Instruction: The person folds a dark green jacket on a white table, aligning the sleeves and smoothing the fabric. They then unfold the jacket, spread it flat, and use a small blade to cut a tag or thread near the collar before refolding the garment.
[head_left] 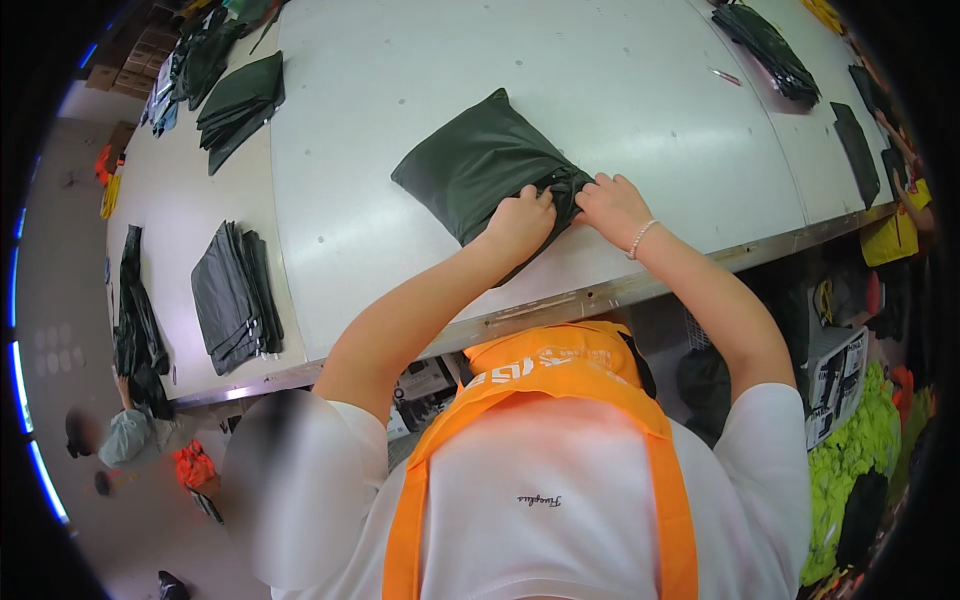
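Observation:
A plump dark green fabric pouch [475,165] lies on the white table right before me, its broad end pointing away and its bunched opening toward my hands. My left hand [522,225] is closed on the near side of that gathered opening, knuckles up. Close beside it, my right hand [612,207], with a beaded bracelet at the wrist, pinches the right end of the bunched cloth. Whether a cord runs through the gathers I cannot make out. What the pouch holds is hidden.
The white table [370,230] ends in a metal edge at my apron. Stacks of folded dark fabric lie at left, one near [235,300] and one far [240,105]. A dark bundle [770,55] and a small pen-like item [726,77] lie far right. People work at both sides.

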